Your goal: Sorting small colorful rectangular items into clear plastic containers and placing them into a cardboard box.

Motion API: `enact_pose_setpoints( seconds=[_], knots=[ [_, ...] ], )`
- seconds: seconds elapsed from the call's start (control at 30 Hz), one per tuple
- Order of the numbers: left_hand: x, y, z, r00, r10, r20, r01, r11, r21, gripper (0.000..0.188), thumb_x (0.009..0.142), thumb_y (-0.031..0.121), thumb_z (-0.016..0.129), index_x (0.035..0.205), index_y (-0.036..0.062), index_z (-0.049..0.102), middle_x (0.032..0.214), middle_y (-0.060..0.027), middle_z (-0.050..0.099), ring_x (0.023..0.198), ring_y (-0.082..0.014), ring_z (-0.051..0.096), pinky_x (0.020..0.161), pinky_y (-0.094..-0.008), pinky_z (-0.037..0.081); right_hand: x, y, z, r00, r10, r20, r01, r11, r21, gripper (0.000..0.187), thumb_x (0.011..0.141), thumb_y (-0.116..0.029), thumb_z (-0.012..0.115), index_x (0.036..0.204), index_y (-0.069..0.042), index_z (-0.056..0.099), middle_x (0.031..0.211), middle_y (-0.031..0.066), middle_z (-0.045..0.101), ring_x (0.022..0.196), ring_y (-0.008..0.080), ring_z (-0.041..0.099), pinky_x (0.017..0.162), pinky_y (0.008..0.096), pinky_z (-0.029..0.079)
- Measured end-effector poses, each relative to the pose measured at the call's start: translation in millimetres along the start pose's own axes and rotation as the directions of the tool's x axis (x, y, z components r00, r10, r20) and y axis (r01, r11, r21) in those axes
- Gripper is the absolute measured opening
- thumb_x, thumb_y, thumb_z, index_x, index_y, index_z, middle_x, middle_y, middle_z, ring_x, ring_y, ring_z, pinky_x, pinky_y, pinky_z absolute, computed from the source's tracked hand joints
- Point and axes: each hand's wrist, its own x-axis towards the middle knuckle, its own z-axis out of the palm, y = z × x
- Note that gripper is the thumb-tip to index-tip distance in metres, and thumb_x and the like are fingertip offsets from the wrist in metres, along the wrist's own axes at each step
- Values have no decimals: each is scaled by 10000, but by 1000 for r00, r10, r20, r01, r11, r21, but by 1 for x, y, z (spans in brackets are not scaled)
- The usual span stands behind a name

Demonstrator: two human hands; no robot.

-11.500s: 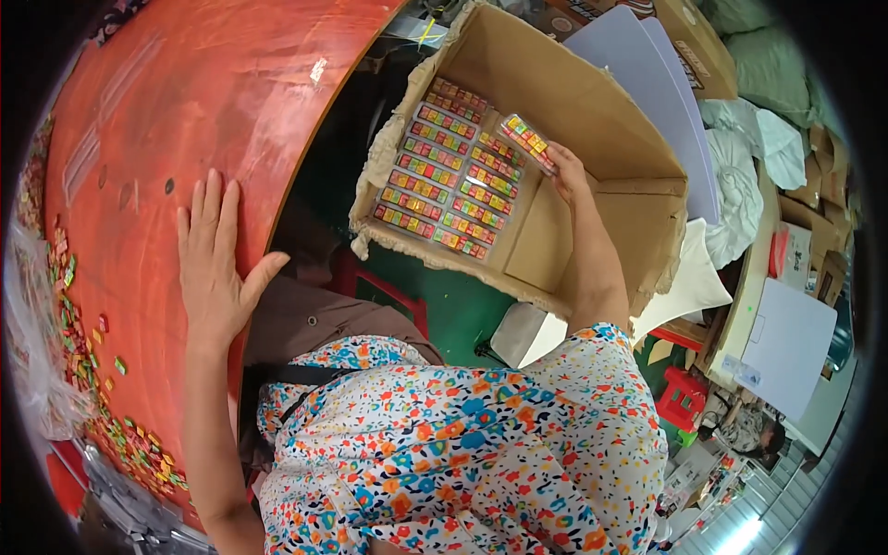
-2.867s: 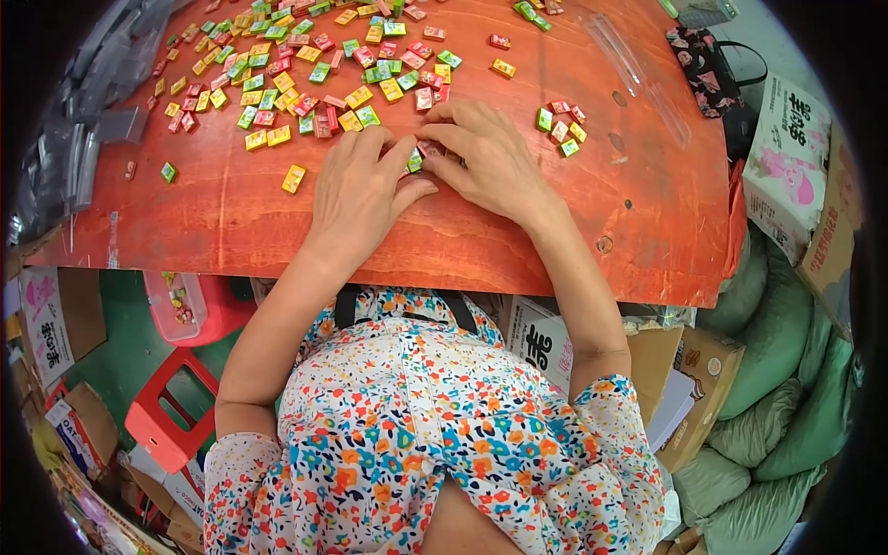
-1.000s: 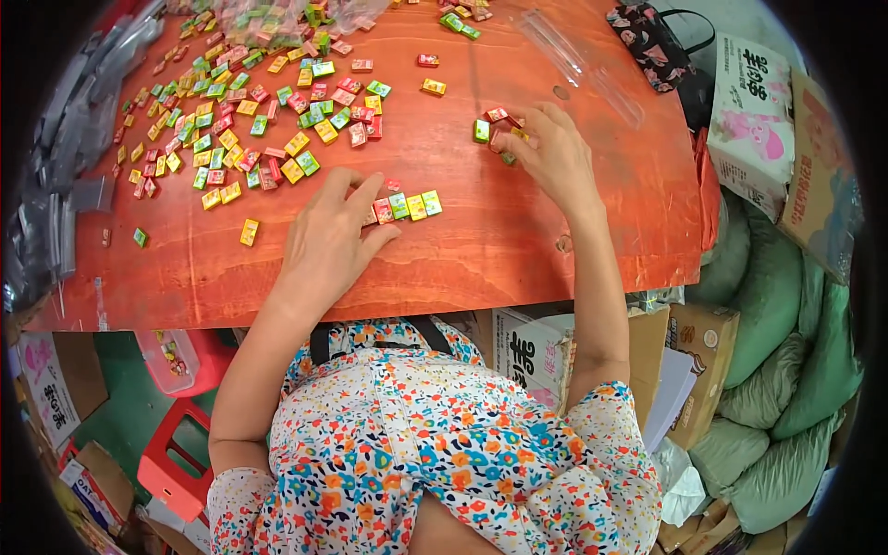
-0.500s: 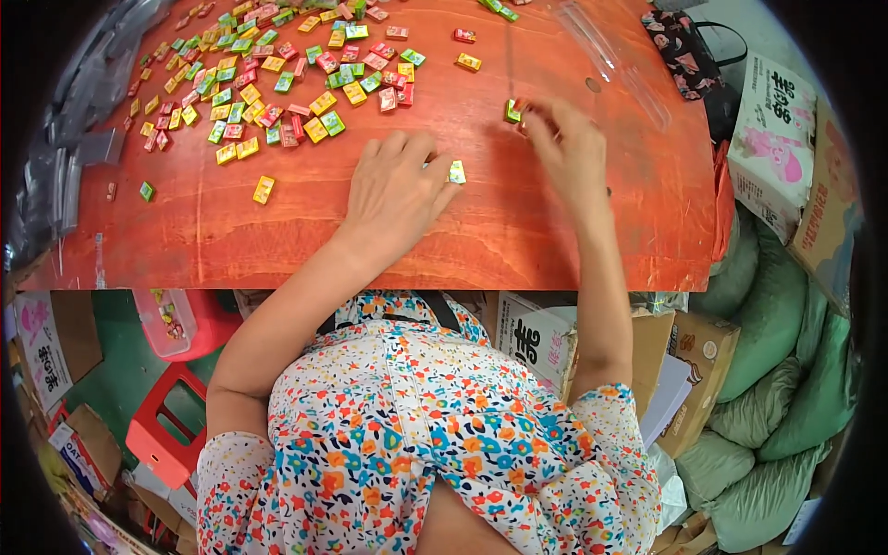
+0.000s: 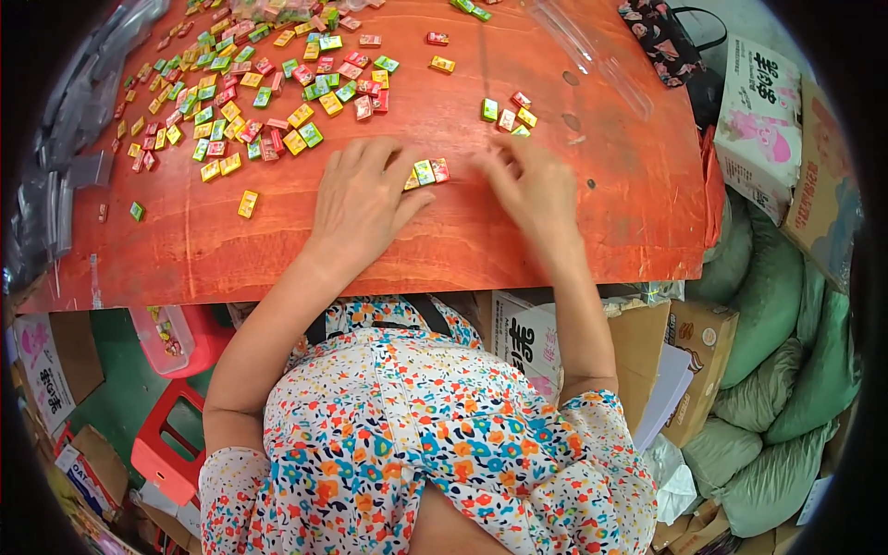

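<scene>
Small candy-like boxes in yellow, white-green and red form a short row (image 5: 425, 173) on the red table. My left hand (image 5: 363, 191) rests at the row's left end, thumb below it and fingers above, spread apart and partly hiding the yellow box. My right hand (image 5: 538, 190) hovers just right of the row, its fingertips slightly blurred, thumb and forefinger apart with nothing visible between them. Beyond its fingers lies a loose cluster of several little boxes (image 5: 507, 118), green, pinkish, red and yellow; the nearest is partly covered by the hand.
A large scatter of similar boxes (image 5: 231, 116) covers the table's (image 5: 305, 268) far left. Clear plastic sleeves (image 5: 60, 176) pile along the left edge; long clear strips (image 5: 592, 55) lie far right. Cartons (image 5: 758, 125) and green sacks (image 5: 768, 305) stand to the right, a red stool (image 5: 166, 444) lower left.
My right hand has moved left and nearer, away from the cluster it partly covered. A red box now stands at the row's right end. My left thumb has drawn back, and the view has shifted slightly.
</scene>
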Motion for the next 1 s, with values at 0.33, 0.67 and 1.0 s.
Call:
enact_pose_setpoints(
  seconds=[0.33, 0.67, 1.0],
  knots=[
    [-36, -27, -56, 957, -260, 127, 271, 960, -75, 510, 769, 270, 778, 1166, -3, 611, 1088, -146, 571, 977, -330, 596, 814, -421, 508, 13, 48, -7, 998, -60, -10, 60, 998, -28, 253, 841, -120, 723, 1078, -43, 674, 1009, 112, 656, 827, 213, 665, 724, 311, 524],
    [-17, -16, -21, 968, -208, 142, 221, 972, -82, 473, 759, 290, 770, 1151, 62, 635, 985, -110, 543, 898, -299, 601, 739, -420, 513, 4, 4, 5, 932, -294, 214, 230, 933, 278, 343, 832, -99, 718, 1162, -48, 641, 1091, 106, 632, 955, 261, 626, 819, 336, 507],
    [-9, -14, -19, 972, -159, 176, 187, 970, -156, 356, 768, 195, 750, 1090, 72, 663, 935, -120, 535, 914, -298, 588, 762, -419, 508, 16, -4, 13, 875, -398, 274, 348, 913, 216, 345, 804, -132, 724, 1133, -50, 662, 989, 114, 604, 942, 293, 582, 832, 378, 468]
  ],
)
